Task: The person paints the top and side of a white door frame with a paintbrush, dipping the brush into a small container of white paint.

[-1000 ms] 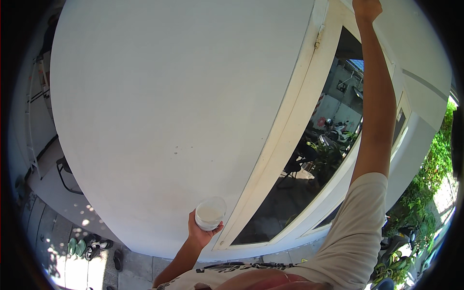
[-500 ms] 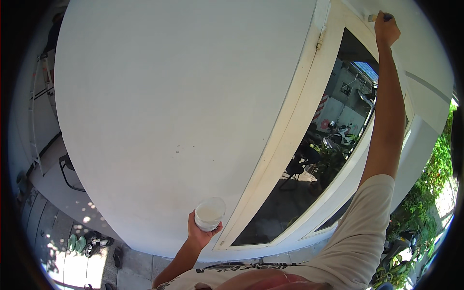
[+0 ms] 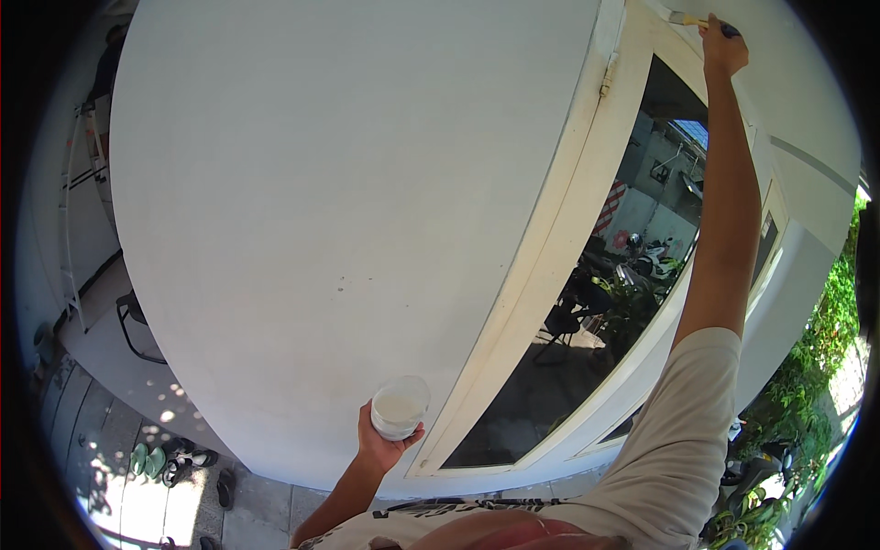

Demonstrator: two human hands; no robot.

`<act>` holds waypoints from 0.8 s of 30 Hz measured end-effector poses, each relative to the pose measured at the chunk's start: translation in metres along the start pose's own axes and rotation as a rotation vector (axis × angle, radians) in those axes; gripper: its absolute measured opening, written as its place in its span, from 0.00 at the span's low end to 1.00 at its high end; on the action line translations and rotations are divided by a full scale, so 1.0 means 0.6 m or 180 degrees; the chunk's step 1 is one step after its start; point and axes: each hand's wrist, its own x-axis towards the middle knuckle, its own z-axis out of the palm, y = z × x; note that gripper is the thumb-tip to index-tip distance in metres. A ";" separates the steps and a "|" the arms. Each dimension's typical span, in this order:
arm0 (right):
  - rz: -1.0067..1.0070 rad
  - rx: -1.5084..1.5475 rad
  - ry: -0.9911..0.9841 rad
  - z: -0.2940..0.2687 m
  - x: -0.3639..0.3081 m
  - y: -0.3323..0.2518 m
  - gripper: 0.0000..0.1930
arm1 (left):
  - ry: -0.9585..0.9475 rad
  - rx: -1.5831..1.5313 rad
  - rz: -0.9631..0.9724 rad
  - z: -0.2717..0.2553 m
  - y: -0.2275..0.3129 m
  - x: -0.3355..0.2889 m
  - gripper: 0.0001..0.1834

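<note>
My right hand [image 3: 726, 48] is stretched up high at the upper right, closed around the handle of a paintbrush [image 3: 689, 19]. The brush's bristles point left, toward the wall just above the corner of the cream window frame [image 3: 541, 266]. Low in the middle, my left hand [image 3: 388, 444] grips a clear plastic cup [image 3: 401, 406] from below and the side. Whitish paint or a similar liquid shows inside the cup. The cup is in front of the white wall [image 3: 348, 183], left of the frame's lower corner.
Dark glass [image 3: 587, 348] in the frame reflects plants and motorbikes. A ladder [image 3: 69, 220] and a black chair [image 3: 135, 321] stand at the left. Green sandals [image 3: 147, 461] and other footwear lie on the paved floor. Green plants [image 3: 797, 394] grow at the right.
My right hand has moved left and slightly up with the paintbrush, and more of the brush now shows. My left hand and the cup stay nearly in place.
</note>
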 end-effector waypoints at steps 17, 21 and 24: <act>0.0412 0.1890 -0.0066 0.055 -0.039 -0.134 0.09 | -0.0064 -0.0074 0.0106 -0.009 0.015 -0.011 0.31; 0.0418 0.0335 -0.0051 0.012 0.019 0.002 0.20 | 0.0006 -0.0051 0.0038 -0.003 0.017 -0.008 0.34; -0.0040 -0.1011 0.0263 -0.011 0.001 0.015 0.20 | -0.0056 -0.0048 0.0088 -0.007 0.023 -0.017 0.31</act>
